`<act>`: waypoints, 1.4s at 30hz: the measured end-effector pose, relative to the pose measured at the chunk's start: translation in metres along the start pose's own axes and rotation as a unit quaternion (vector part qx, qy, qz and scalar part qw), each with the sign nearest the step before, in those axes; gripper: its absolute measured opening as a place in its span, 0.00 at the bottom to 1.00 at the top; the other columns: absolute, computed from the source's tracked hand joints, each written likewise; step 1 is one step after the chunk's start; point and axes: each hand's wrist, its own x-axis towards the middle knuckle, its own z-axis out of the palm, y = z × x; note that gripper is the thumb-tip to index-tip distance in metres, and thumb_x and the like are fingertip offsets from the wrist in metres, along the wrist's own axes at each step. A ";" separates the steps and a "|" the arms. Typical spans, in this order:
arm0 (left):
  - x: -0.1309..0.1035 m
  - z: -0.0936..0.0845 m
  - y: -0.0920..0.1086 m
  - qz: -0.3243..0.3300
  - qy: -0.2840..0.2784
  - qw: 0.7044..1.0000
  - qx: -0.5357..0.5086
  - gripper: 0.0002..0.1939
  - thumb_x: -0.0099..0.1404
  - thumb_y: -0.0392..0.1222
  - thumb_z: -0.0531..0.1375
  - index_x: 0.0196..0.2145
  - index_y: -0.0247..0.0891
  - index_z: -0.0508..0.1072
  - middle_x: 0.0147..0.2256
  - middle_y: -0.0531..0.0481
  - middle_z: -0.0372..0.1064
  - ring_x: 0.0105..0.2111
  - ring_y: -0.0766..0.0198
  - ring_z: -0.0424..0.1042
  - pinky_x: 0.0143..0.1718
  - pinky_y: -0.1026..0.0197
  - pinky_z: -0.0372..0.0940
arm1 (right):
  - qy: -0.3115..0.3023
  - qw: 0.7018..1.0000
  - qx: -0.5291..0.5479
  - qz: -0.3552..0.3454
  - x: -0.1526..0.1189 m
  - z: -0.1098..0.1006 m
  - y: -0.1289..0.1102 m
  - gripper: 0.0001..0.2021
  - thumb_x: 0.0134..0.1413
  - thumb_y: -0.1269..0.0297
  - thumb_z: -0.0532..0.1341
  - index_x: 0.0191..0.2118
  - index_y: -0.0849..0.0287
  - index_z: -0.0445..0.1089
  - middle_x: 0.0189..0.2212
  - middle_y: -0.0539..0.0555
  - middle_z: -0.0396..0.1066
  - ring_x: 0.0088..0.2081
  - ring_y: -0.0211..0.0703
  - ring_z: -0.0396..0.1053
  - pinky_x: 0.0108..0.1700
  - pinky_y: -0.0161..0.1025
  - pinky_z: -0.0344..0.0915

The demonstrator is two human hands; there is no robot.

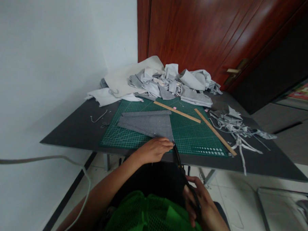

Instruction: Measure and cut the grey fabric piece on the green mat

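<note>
A piece of grey fabric [148, 123] lies on the green cutting mat [132, 140] near the table's front edge. My left hand [156, 149] grips the near right corner of this fabric, its fingers pressed together. Black scissors [177, 155] are in my right hand [197, 201], which is wrapped round the handles below the table edge. Their blade tips point up and forward, at the fabric corner beside my left fingertips. Whether the blades touch the cloth I cannot tell.
Two wooden rulers [178, 112] [214, 131] lie on the mat. White and grey cloth [145, 79] is heaped at the back; scraps and strips [232, 120] lie at the right. A white cable [65, 158] hangs at the left. Behind the table is a brown door [198, 35].
</note>
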 end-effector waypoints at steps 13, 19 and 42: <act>-0.004 0.007 -0.006 0.003 -0.014 1.000 -0.010 0.22 0.69 0.28 0.56 0.58 0.37 0.72 0.59 0.44 0.73 0.61 0.60 0.70 0.69 0.51 0.57 | -0.009 1.000 0.011 -0.017 0.010 0.004 -0.002 0.32 0.51 0.42 0.71 0.52 0.54 0.60 0.21 0.39 0.63 0.14 0.30 0.53 0.12 0.28 0.57; -0.003 0.006 -0.006 0.002 -0.021 1.000 -0.005 0.23 0.67 0.27 0.56 0.59 0.36 0.72 0.59 0.44 0.72 0.62 0.60 0.69 0.69 0.52 0.56 | -0.011 0.999 -0.019 -0.028 0.010 0.006 -0.002 0.33 0.52 0.39 0.70 0.53 0.55 0.60 0.18 0.38 0.61 0.14 0.30 0.53 0.13 0.28 0.57; -0.004 0.008 -0.007 0.000 -0.026 1.000 -0.017 0.24 0.68 0.28 0.57 0.60 0.38 0.72 0.60 0.44 0.72 0.64 0.59 0.66 0.70 0.49 0.54 | 0.002 0.996 -0.059 -0.065 0.002 0.009 0.008 0.31 0.56 0.39 0.66 0.55 0.56 0.62 0.19 0.39 0.61 0.15 0.31 0.53 0.15 0.29 0.57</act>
